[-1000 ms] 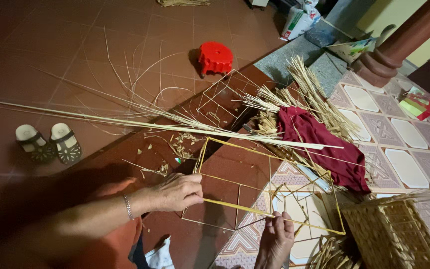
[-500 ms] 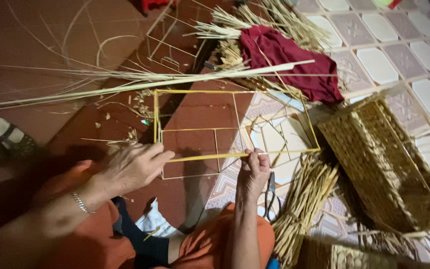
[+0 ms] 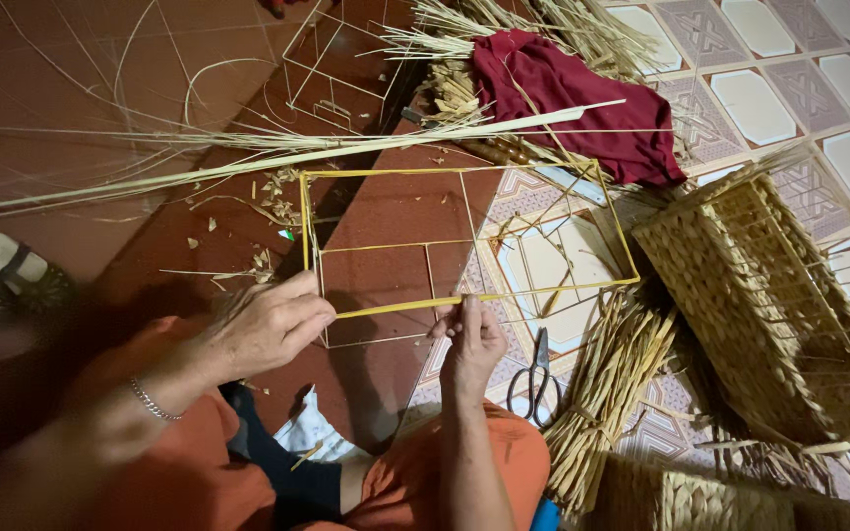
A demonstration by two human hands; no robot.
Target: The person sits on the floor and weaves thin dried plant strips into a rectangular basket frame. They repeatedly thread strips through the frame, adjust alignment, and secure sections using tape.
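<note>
A floor of dark red tile (image 3: 71,88) meets patterned pale tile toward 2 o'clock. At its middle lies a yellow wire frame (image 3: 464,236), a box-shaped skeleton with its near rail running slightly uphill from left to right. The left hand (image 3: 266,324) closes on that rail at the frame's 8 o'clock corner, fingers curled over it; the right hand (image 3: 471,339) pinches the same rail near its midpoint, thumb and fingertips shut on the wire, though what else it holds, if anything, is too small to tell. Just beyond the right hand at 4 o'clock lie scissors (image 3: 535,379) beside a bundle of braided straw (image 3: 607,388). A woven basket (image 3: 769,305) stands at 3 o'clock. Long pale reeds (image 3: 277,155) cross at 11 o'clock, a dark red cloth (image 3: 582,98) lies at 1 o'clock, and sandals (image 3: 7,280) rest at 9 o'clock.
</note>
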